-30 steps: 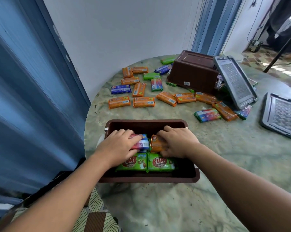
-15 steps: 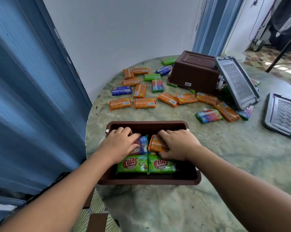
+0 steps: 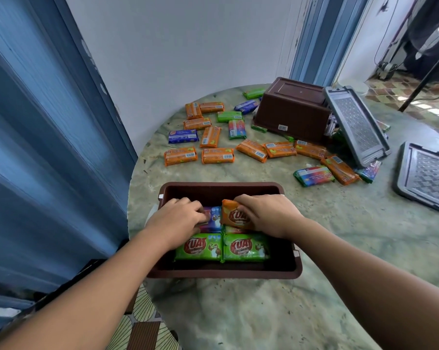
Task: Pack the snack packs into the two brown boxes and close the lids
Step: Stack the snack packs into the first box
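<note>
Inside the near brown box (image 3: 223, 270), the right hand (image 3: 269, 215) pinches a tilted orange pack (image 3: 232, 214) that should be pressed flat beside the purple pack (image 3: 213, 219) the left hand (image 3: 178, 222) grips.

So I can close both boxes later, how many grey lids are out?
2. The leaning lid is propped against the right side of the far box. The flat lid lies on the table, far right.
</note>
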`<state>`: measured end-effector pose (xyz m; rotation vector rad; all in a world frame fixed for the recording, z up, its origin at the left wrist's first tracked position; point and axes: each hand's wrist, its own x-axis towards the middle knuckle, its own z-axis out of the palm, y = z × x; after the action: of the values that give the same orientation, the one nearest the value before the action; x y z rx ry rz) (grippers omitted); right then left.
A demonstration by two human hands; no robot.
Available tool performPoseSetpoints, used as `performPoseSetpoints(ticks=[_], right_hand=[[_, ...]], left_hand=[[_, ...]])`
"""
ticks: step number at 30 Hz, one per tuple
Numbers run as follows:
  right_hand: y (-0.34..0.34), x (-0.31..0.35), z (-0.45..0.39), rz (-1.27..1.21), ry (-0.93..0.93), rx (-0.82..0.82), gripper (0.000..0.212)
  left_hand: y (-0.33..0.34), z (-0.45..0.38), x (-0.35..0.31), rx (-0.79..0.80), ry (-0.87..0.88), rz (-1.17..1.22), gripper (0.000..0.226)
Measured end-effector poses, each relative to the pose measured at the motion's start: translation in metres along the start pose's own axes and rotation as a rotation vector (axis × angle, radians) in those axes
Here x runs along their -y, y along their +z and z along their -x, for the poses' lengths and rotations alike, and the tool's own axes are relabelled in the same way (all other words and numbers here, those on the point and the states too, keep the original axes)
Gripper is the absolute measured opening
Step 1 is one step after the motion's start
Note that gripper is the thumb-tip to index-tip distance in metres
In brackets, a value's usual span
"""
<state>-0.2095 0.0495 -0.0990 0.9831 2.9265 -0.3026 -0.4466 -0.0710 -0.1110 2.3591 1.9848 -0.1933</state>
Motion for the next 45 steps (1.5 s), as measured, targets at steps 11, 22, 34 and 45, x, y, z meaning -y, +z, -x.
performPoseSetpoints(ticks=[11,22,34,45], right_hand=[[0.003,0.004,-0.005,0.159,-0.003,0.041,0.058],[0.002,0.008,-0.004,0.262,-0.035,0.101,0.064],[0.001,0.010,0.003,0.068,0.011,-0.234,0.049],[0.000,0.002,-0.014,0.069,0.173,-0.186,0.049]], left_hand=[[0.002,0.001,-0.001,-0.044,0.015,0.024,0.044],[0.002,0.001,-0.002,-0.025,0.044,-0.003,0.040],[0.001,0.007,-0.002,-0.440,-0.084,0.145,0.044],[0.000,-0.016,0.014,-0.217,-0.630,0.287,0.057]])
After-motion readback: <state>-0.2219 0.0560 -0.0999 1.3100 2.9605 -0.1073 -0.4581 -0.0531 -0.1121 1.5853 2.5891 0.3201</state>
